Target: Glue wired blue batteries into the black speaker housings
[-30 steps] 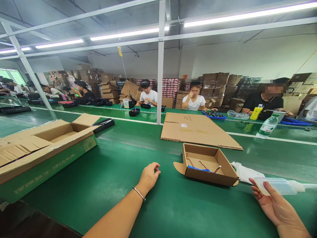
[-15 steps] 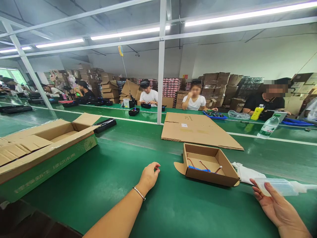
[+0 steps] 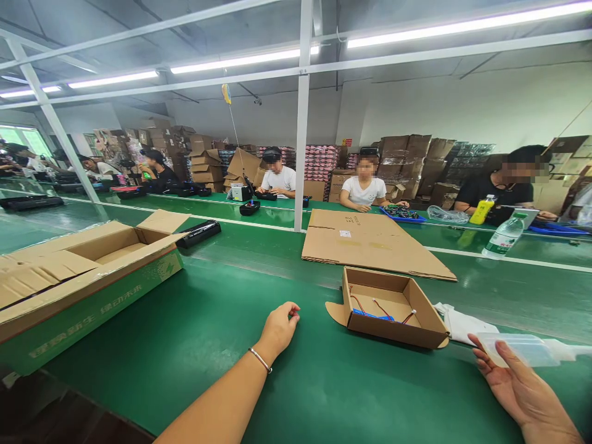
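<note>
My left hand (image 3: 280, 328), with a bracelet (image 3: 259, 361) at the wrist, rests on the green work surface (image 3: 305, 382). Its fingers are loosely curled and a little apart, and nothing shows in them. At the lower right, my right hand (image 3: 518, 376) grips a translucent plastic squeeze bottle (image 3: 513, 349), which lies sideways with its nozzle pointing right. Between the two hands stands an open cardboard box (image 3: 398, 333). Inside it are blue battery packs (image 3: 374, 315) with thin wires and white connectors, partly hidden by the near wall. A white cloth (image 3: 469, 325) lies beside the box.
A long open carton (image 3: 106, 302) occupies the left. Flattened cardboard (image 3: 370, 243) lies behind the small box. A black device casing (image 3: 200, 234), a water bottle (image 3: 505, 235) and a yellow bottle (image 3: 482, 211) are farther off. A white post (image 3: 303, 135) rises mid-view; several co-workers sit opposite.
Both my hands and the squeeze bottle stay nearly as they were. Across the bench, one co-worker in white has lowered a hand from the face to the table.
</note>
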Tool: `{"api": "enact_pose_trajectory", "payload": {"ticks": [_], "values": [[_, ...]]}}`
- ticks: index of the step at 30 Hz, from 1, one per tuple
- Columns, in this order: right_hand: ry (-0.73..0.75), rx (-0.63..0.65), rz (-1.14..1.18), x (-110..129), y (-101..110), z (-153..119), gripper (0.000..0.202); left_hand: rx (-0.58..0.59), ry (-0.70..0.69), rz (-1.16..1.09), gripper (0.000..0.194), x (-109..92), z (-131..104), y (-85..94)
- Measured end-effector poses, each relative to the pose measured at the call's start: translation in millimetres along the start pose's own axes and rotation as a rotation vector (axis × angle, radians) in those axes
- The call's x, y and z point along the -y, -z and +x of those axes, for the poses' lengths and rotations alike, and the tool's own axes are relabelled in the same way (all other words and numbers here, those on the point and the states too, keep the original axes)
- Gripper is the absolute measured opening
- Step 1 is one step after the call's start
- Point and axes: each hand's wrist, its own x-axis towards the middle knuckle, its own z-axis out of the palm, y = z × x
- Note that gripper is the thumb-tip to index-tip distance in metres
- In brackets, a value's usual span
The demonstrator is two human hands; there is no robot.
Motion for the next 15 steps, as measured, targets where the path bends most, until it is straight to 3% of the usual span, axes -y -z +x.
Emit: {"api": "enact_pose_trajectory", "payload": {"ticks": [7,15], "values": [[0.004,0.02,-0.008,-2.1,6.5,5.6,0.046,0.063,-0.012,-0.029,0.021,3.6,-1.9,-2.9],[-0.001,0.026,-0.012,-2.5,8.8,7.3,0.051,0.051,-0.078,0.031,0.018,4.4,-1.7,-2.2]]}}
